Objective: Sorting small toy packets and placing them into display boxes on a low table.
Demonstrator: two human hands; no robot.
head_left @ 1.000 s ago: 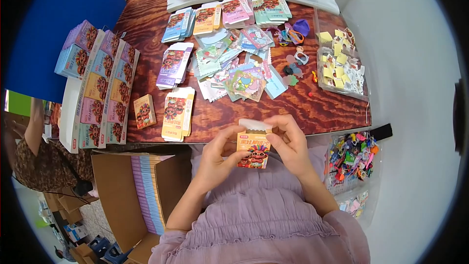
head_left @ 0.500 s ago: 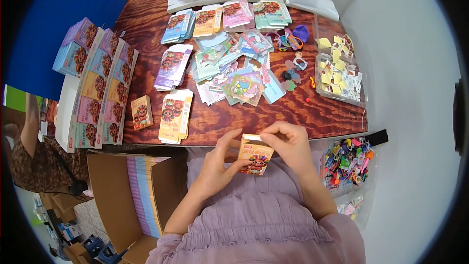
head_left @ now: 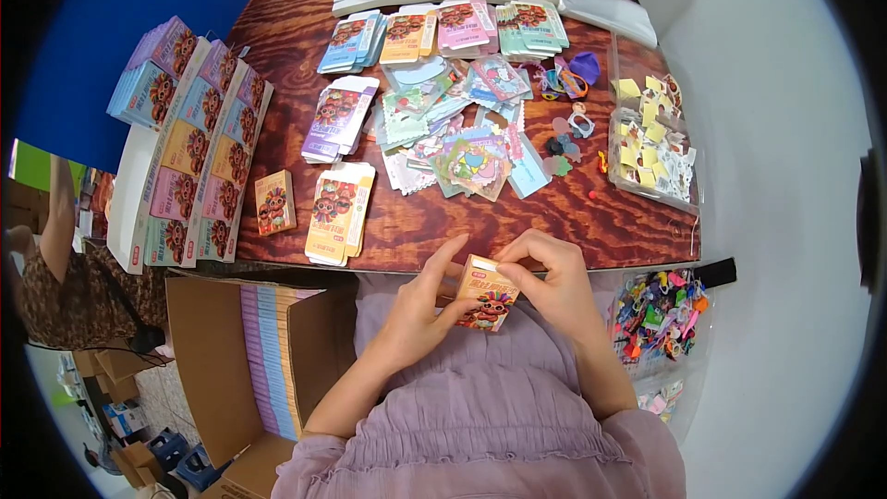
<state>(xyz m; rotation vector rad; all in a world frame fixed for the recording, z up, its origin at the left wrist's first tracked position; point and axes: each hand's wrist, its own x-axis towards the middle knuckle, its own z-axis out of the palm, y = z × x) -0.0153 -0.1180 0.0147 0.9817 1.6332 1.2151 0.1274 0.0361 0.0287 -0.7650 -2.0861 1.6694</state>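
Observation:
My left hand (head_left: pixel 413 316) is closed around the side of a small orange cardboard box (head_left: pixel 487 294) with a cartoon picture on its front, held above my lap just off the table's near edge. At the box's top, the thumb and fingers of my right hand (head_left: pixel 554 285) press on the lid flap, where a thin white strip shows. Beyond my hands, a finished orange box (head_left: pixel 274 202) stands on the table. Beside it lies a stack of flat orange cartons (head_left: pixel 338 214), with flat purple cartons (head_left: pixel 339 118) just behind.
Filled display trays (head_left: pixel 185 162) lean at the left. Sachets (head_left: pixel 462 152) are heaped mid-table, behind them more flat cartons (head_left: pixel 463 24). A clear bin (head_left: pixel 653 152) of yellow and white pieces sits right. An open carton (head_left: pixel 205 360) and a bag of colourful trinkets (head_left: pixel 658 314) flank my lap.
The box's top flap, raised with its white inner side showing, is now folded down nearly closed under my right fingers. The whole view has shifted slightly.

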